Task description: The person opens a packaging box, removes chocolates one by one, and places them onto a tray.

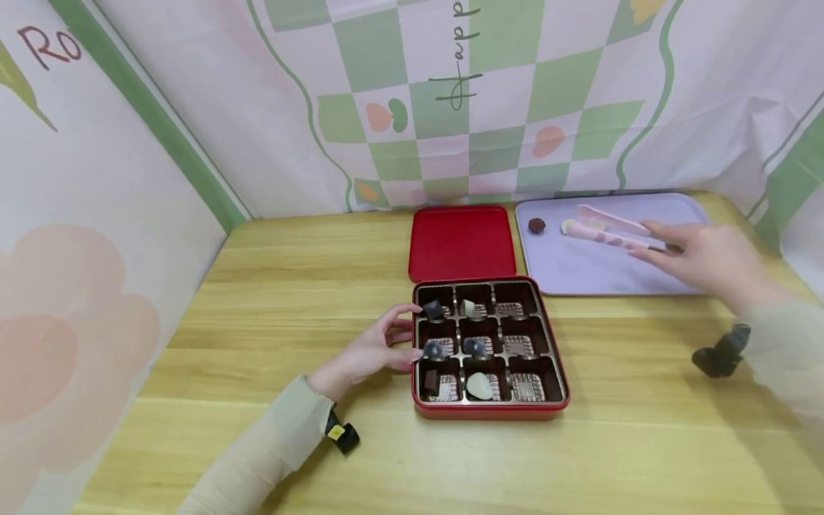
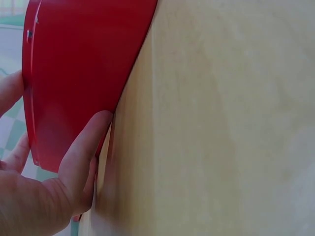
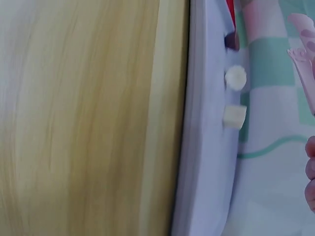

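Note:
My left hand rests against the left side of a red tin, thumb and fingers spread along its wall. The tin's brown divided insert bears chocolates in its left and middle columns, among them a dark square one, a dark round one and a white one. In my right hand I hold pink tongs, their tips apart above a lilac tray. On that tray lie a brown chocolate, a white round piece and a white block.
A red lid lies behind the tin, left of the tray. Patterned cloth hangs along the back edge of the wooden table, and another printed sheet stands at the left.

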{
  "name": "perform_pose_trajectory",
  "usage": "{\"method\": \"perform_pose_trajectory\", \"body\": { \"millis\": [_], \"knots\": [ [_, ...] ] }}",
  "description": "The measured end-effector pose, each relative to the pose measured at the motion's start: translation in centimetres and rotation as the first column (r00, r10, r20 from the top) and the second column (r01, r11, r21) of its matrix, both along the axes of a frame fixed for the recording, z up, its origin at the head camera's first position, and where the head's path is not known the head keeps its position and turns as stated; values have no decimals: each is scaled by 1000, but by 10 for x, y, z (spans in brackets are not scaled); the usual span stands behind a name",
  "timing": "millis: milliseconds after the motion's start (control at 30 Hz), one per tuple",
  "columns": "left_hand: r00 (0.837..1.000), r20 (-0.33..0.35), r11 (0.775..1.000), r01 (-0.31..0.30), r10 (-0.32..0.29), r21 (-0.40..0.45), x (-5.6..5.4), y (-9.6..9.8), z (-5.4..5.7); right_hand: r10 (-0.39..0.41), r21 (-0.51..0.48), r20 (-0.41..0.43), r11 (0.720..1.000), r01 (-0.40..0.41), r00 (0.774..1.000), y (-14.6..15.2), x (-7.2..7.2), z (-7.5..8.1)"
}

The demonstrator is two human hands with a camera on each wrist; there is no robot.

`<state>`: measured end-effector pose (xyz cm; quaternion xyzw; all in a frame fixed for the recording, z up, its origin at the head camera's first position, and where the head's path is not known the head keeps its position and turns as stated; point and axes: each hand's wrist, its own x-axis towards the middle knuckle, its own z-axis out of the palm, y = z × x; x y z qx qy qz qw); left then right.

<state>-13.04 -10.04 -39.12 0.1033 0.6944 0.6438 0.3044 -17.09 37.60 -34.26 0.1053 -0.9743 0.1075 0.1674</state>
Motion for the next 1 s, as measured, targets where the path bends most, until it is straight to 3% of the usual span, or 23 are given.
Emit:
{"method": "perform_pose_trajectory", "body": {
  "millis": [300,433,533,667,800,867,1000],
  "knots": [
    [1000,1,1000,5,-5,6,0,0,-4,104,-17,57,995,-103,993,-29,8,9],
    [1000,2,1000,6,-6,5,-1,0,-2,176,22,-16,984,-176,984,-46,8,13],
    [1000,0,1000,6,-6,7,-1,0,-2,258,60,-113,966,-252,960,-57,7,14],
    [1000,-3,1000,6,-6,9,-2,-1,-2,388,111,-235,921,-372,891,-71,4,16],
    [1000,0,1000,3,-3,14,-2,-1,-2,475,179,-295,880,-440,829,-84,2,15],
    [1000,2,1000,2,-2,16,-2,-1,-2,496,201,-290,868,-454,819,-90,3,16],
    [1000,5,1000,-1,1,13,-2,-1,-2,515,225,-246,854,-469,821,-101,5,19]
  ]
}}
